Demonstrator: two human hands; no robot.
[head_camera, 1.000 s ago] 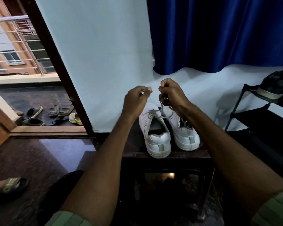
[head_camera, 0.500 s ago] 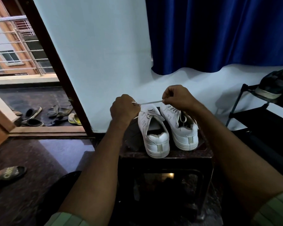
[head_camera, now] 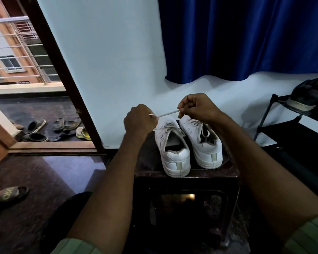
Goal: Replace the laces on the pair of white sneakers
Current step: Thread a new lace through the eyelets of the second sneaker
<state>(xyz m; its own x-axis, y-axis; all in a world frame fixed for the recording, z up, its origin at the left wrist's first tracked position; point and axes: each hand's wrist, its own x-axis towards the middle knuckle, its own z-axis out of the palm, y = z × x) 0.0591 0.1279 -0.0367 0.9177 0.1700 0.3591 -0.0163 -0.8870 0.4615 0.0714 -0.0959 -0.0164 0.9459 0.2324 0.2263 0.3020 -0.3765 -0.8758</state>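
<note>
Both hands' grip (head_camera: pixel 140 121) (head_camera: pixel 198 108) pinching taut pale lace (head_camera: pixel 168 113) above white sneakers (head_camera: pixel 173 149).

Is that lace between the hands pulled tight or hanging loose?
Tight: the lace runs straight between the left hand and right hand, both pinching it.

Home entryway, residential. Evidence: open wooden door frame (head_camera: pixel 62 79) at 10 o'clock leading to a balcony with metal railing (head_camera: pixel 17 57), neighbouring apartment block beyond. Worn sandals and slippers (head_camera: pixel 59 128) left just outside the threshold at 9 o'clock. Black shoe rack (head_camera: pixel 283 125) at 3 o'clock with a dark shoe on it. Blue curtain (head_camera: pixel 246 37) at 1 o'clock against a plain painted wall (head_camera: pixel 108 61). Polished dark stone floor (head_camera: pixel 50 176) at 8 o'clock, small dark stool (head_camera: pixel 200 176) at centre.
</note>
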